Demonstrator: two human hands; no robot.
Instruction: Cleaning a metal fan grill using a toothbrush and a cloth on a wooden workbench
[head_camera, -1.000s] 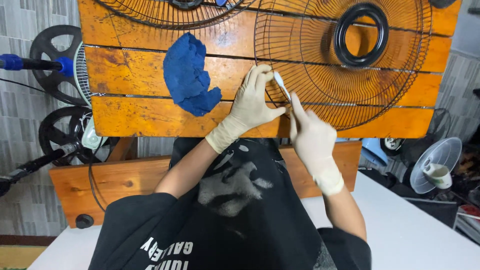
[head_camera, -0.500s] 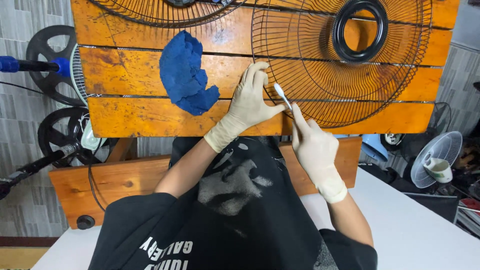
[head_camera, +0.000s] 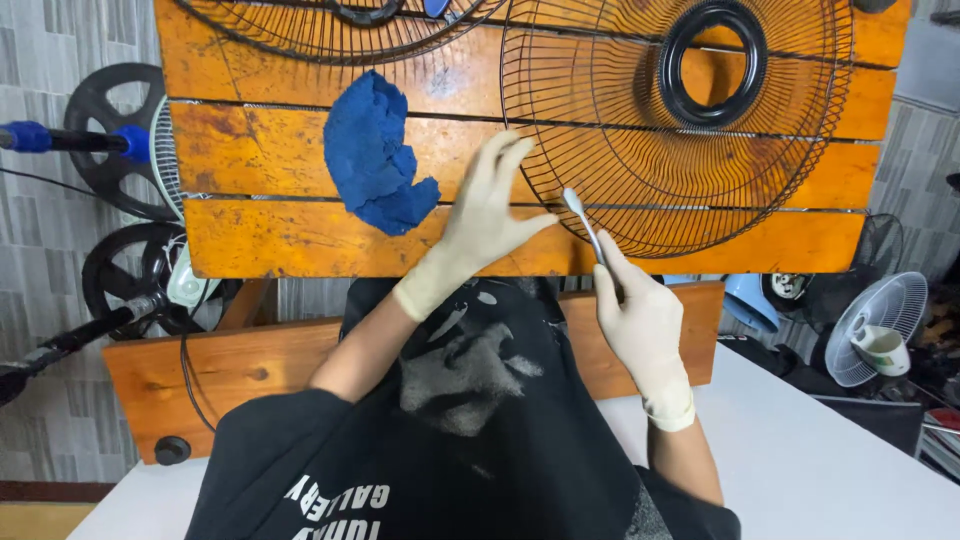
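Note:
A round black wire fan guard (head_camera: 640, 190) with a black centre ring (head_camera: 712, 62) lies on an orange wooden slat table (head_camera: 290, 240). My left hand (head_camera: 490, 215), in a cream glove, rests flat with fingers spread on the guard's near left rim. In my right hand (head_camera: 635, 320), also gloved, is a small pale brush (head_camera: 583, 222) like a toothbrush; its head touches the wires at the guard's near rim. A crumpled blue cloth (head_camera: 375, 155) lies on the table left of my left hand.
A second wire guard (head_camera: 330, 25) lies at the table's far edge. Black fan parts and a blue-handled pole (head_camera: 70, 138) stand at the left. A small white fan (head_camera: 870, 330) sits at the right, and a wooden bench (head_camera: 250, 370) and white surface (head_camera: 800, 460) lie nearer me.
My right hand has drawn back toward me and to the right with the brush, away from my left hand. My left hand's fingers have spread flatter on the rim.

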